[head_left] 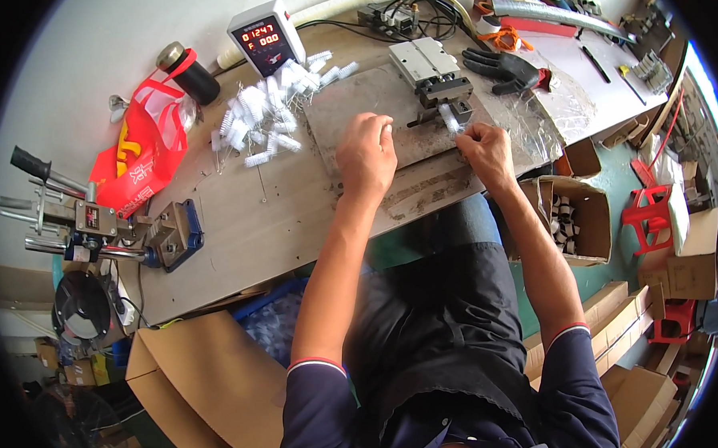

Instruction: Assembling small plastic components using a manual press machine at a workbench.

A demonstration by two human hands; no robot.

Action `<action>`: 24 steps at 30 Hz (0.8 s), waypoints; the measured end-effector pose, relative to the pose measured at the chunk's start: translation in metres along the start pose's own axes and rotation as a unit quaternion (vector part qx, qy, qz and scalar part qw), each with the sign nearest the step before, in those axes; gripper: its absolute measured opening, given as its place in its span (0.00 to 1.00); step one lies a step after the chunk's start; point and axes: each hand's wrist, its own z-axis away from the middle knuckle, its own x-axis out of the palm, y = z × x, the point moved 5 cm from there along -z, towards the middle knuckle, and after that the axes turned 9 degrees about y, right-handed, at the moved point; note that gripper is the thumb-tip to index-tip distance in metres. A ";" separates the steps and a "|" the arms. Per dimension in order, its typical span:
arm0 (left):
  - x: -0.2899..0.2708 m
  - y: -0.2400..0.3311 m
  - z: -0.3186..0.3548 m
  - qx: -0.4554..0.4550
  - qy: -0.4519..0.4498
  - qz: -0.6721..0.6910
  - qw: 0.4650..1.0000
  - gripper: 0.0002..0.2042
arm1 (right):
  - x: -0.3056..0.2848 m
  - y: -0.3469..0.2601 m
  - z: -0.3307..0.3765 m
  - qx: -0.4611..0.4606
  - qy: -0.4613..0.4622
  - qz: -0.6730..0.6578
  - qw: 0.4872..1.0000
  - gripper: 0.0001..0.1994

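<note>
My right hand (488, 153) pinches the near end of a small white bristle brush (450, 118). The brush's far end meets the jaws of a metal clamping fixture (439, 77) on a worn plate (340, 103). My left hand (367, 156) hovers over the plate's front part, left of the fixture, fingers curled in and thumb against them. Whatever those fingers hold, if anything, is hidden. Farther left lies a pile of white brushes with thin wire stems (256, 111), just below a counter box with a red lit display (264, 37).
A hand-lever press (95, 220) stands at the bench's left end, near a red bag (142, 142) and a dark flask (191, 72). Behind the fixture lies a black glove (506, 70). An open carton with small parts (567, 221) sits on the floor to the right.
</note>
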 end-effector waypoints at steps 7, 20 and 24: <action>-0.001 -0.003 0.001 -0.032 -0.004 0.017 0.999 0.05 | -0.001 -0.004 0.001 0.002 0.003 -0.005 1.000 0.11; 0.001 -0.006 0.002 -0.031 -0.015 0.011 0.999 0.05 | 0.002 -0.007 0.002 0.027 0.030 -0.007 0.999 0.11; 0.000 -0.006 0.002 -0.033 -0.013 0.012 0.999 0.05 | 0.001 -0.012 0.002 0.022 0.036 -0.016 0.999 0.11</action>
